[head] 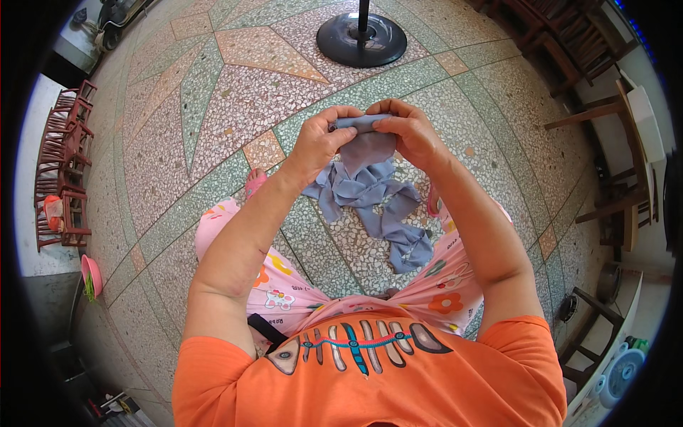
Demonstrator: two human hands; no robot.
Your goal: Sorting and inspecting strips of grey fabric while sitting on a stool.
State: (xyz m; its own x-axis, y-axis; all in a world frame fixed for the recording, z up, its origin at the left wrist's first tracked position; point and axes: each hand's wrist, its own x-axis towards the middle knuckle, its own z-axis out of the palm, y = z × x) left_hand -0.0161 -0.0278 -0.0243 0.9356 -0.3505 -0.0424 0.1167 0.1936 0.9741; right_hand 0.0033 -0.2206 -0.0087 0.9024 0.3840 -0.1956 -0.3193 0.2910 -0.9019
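Note:
A strip of grey-blue cloth is stretched between my two hands, its upper edge folded or rolled over. My left hand pinches the roll's left end between thumb and fingers, where a small dark patterned bit shows. On the other end, my right hand grips with its thumb on top and fingers behind. Below the hands, a loose heap of the same grey-blue cloth lies on the floor between my feet, one tail trailing toward me. Whether the held strip joins the heap is hard to see.
Ahead on the terrazzo floor stands a round black pole base. Wooden chairs line the left wall near a pink basin with greens. A wooden table is at right, and a blue fan lower right.

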